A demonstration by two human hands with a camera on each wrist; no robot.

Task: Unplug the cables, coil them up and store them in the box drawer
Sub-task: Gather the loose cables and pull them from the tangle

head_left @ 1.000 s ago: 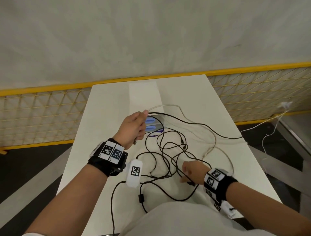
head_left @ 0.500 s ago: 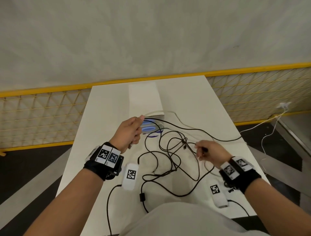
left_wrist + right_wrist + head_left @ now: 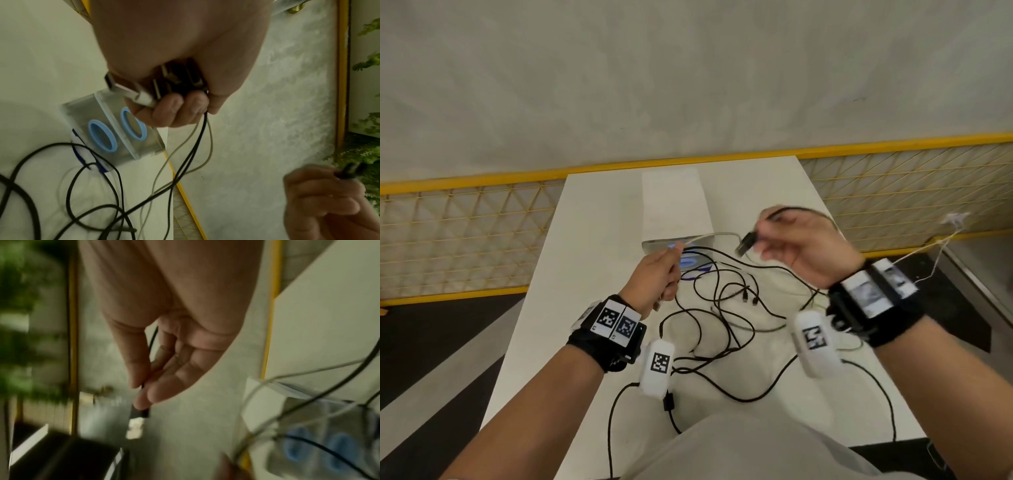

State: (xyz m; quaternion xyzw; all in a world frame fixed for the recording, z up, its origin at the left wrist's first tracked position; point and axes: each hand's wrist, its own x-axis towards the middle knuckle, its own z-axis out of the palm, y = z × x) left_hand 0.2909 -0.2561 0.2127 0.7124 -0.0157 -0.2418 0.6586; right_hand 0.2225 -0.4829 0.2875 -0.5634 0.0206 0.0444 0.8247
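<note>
the right hand (image 3: 810, 250) pinches a black plug (image 3: 746, 242) raised right of the left hand (image 3: 654, 281), whose fist grips a bundle of plugs (image 3: 162, 86) near the clear box (image 3: 678, 245), cables (image 3: 722, 308) trailing nearward

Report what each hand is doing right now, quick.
Left hand: closed, gripping a bundle of cable plugs.
Right hand: closed, pinching a black cable plug, raised above the table.
</note>
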